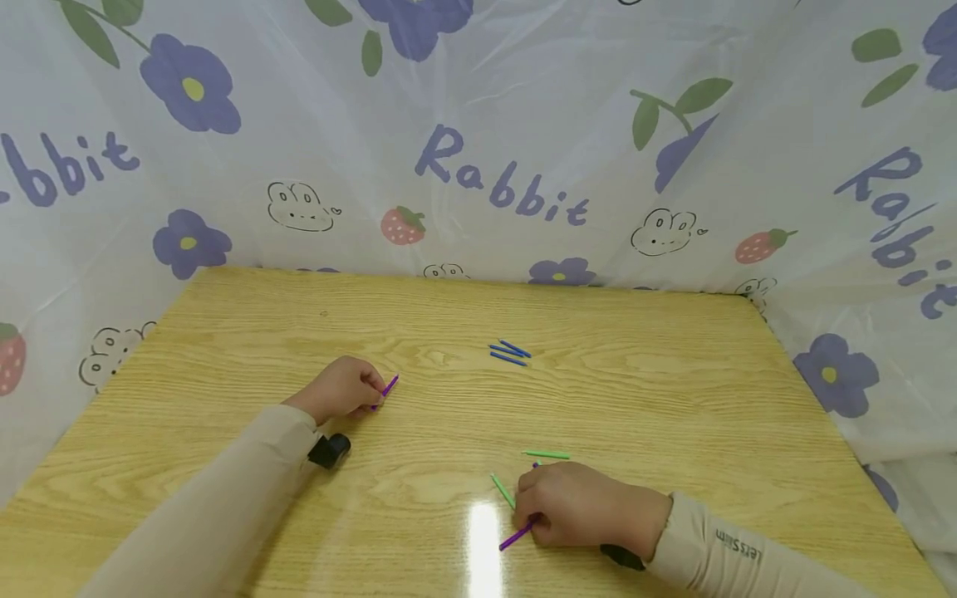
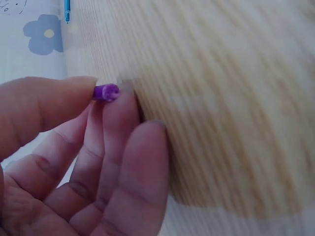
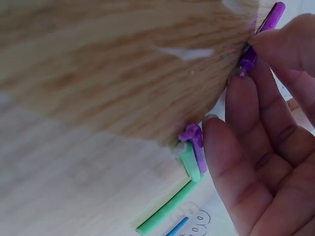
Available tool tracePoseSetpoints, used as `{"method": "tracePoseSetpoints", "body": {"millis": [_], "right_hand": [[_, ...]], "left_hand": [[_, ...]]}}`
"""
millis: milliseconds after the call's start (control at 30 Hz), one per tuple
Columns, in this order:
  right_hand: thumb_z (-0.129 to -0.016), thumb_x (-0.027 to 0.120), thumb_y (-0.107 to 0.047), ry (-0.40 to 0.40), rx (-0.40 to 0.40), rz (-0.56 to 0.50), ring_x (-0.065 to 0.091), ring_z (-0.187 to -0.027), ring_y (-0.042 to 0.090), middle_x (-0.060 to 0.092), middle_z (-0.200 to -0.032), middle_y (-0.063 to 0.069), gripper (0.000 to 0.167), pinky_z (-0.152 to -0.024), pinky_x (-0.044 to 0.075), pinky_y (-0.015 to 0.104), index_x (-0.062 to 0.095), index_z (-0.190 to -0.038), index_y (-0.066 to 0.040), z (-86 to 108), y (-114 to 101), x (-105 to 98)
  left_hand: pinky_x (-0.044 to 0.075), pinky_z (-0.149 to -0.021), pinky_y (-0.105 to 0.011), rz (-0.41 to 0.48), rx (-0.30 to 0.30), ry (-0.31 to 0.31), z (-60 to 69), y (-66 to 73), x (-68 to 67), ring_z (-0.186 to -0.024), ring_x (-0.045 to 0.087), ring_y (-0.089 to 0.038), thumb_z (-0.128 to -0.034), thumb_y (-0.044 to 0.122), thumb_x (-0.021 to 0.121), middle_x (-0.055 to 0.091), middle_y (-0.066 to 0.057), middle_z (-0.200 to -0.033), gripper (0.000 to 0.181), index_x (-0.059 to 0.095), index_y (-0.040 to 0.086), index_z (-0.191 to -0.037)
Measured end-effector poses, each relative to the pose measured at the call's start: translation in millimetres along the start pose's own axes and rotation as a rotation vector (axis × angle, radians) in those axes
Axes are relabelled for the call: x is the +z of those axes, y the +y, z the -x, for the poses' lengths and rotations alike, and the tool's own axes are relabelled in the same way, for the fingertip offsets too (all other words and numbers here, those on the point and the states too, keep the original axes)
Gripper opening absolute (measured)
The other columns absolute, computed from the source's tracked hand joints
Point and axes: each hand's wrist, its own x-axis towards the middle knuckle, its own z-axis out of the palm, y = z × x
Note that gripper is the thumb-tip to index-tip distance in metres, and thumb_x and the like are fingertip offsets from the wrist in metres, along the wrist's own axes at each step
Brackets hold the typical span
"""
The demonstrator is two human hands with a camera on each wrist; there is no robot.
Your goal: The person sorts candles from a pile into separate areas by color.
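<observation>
Right hand [image 1: 571, 502] | purple stick [image 1: 514, 536] pinched between fingertips | left hand [image 1: 345, 390] | second purple stick [image 1: 390, 385] pinched

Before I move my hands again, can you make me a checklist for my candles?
1. Left hand has a purple candle pinched: ok.
2. Right hand has a second purple candle pinched: ok.
3. Blue candles close together, away from other colors: ok, three lie toward the table's far side.
4. Green candles lined up neatly: not ok, they point different ways near your right hand.
5. Purple kept away from green: not ok, a third purple candle lies against a green one.
6. Every green one countable: cannot tell, your right hand may hide some.
</observation>
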Motion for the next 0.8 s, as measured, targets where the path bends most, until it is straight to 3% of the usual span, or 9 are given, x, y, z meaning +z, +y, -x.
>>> {"method": "tracePoseSetpoints", "body": {"millis": [467, 800], "right_hand": [[-0.074, 0.071, -0.002, -0.027, 0.02, -0.066, 0.042, -0.069, -0.007, 0.058, -0.077, -0.015, 0.02, -0.066, 0.037, 0.007, 0.076, -0.083, -0.019, -1.7, -0.5, -3.5], [-0.074, 0.07, -0.003, -0.041, 0.02, -0.027, 0.041, -0.068, -0.006, 0.058, -0.076, -0.015, 0.018, -0.064, 0.035, 0.008, 0.073, -0.08, -0.02, -3.9, -1.0, -3.2]], "left_hand": [[0.046, -0.055, -0.026, -0.068, -0.021, 0.01, 1.8, 8.1, 1.6, -0.063, 0.054, -0.014, -0.0856, -0.004, 0.063, 0.064, -0.008, -0.075, 0.005, 0.067, -0.005, -0.089], [0.046, -0.055, -0.026, -0.112, 0.001, 0.039, 1.0, 7.2, 4.0, -0.063, 0.054, -0.014, -0.0865, -0.002, 0.063, 0.064, -0.008, -0.074, 0.003, 0.065, -0.005, -0.087]]}}
